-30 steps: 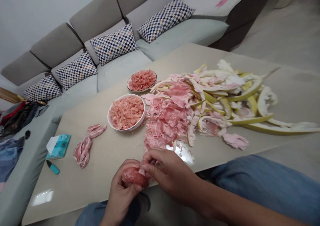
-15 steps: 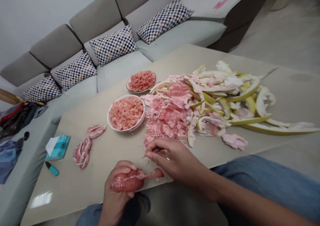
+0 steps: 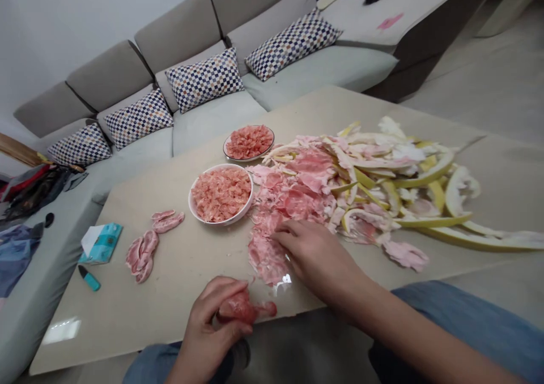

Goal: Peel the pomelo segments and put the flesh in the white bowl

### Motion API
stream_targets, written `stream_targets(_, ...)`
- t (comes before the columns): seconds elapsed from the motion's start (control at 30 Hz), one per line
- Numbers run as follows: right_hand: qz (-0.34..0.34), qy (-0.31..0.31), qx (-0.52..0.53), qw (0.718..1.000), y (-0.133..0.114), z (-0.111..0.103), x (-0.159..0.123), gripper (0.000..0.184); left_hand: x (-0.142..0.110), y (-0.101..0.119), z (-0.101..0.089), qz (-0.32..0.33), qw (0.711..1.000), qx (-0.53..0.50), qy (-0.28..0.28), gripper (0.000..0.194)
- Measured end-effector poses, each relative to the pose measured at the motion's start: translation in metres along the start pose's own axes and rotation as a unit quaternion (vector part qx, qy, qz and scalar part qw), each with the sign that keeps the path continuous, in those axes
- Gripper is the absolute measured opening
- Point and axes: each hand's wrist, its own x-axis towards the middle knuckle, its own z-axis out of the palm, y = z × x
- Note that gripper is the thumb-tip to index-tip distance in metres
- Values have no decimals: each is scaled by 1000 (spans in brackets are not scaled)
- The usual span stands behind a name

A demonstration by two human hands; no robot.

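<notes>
- Below, the left hand point(image 3: 215, 321), fingers curled, grips peeled red fruit point(image 3: 238, 307) at the table point(image 3: 127, 316) edge.
- Right hand point(image 3: 318, 259), fingers bent, reaches the pink membrane pile point(image 3: 293, 200); its grip is unclear.

Grey sofa point(image 3: 178, 26); floor point(image 3: 480, 92) perhaps tiled.

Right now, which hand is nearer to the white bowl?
The right hand. It is over the pink peel, just to the bowl's lower right; the left hand is farther off, below it at the table edge.
</notes>
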Motion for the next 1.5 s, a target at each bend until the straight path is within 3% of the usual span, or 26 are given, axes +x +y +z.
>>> stream_targets(0.27,-5,-22,-15,1000,-2,-1,0,15,2,6,2,-23,1000,18,-8,31)
stream_targets(0.5,-26,43,20,999,-5,0,-1,22,1,-4,-1,15,993,119,0,30)
stream_targets(0.6,-39,69,103,992,-14,-3,-3,22,-2,-14,-5,59,980,188,4,37)
stream_targets(0.77,-80,25,267,960,-36,-2,-11,13,-7,-22,-12,88,946,308,36,47)
stream_targets(1.03,-95,43,202,974,-46,13,-19,17,-3,-16,-12,138,897,416,56,45)
stream_targets(1.17,-130,65,110,983,-49,17,-17,21,-2,-17,-11,159,880,445,53,43)
stream_targets(1.33,-184,124,13,975,-53,27,-16,26,-2,-15,-9,142,885,439,62,40)
stream_targets(1.5,-142,112,74,981,-52,29,-17,22,-3,-13,-7,107,914,385,66,40)
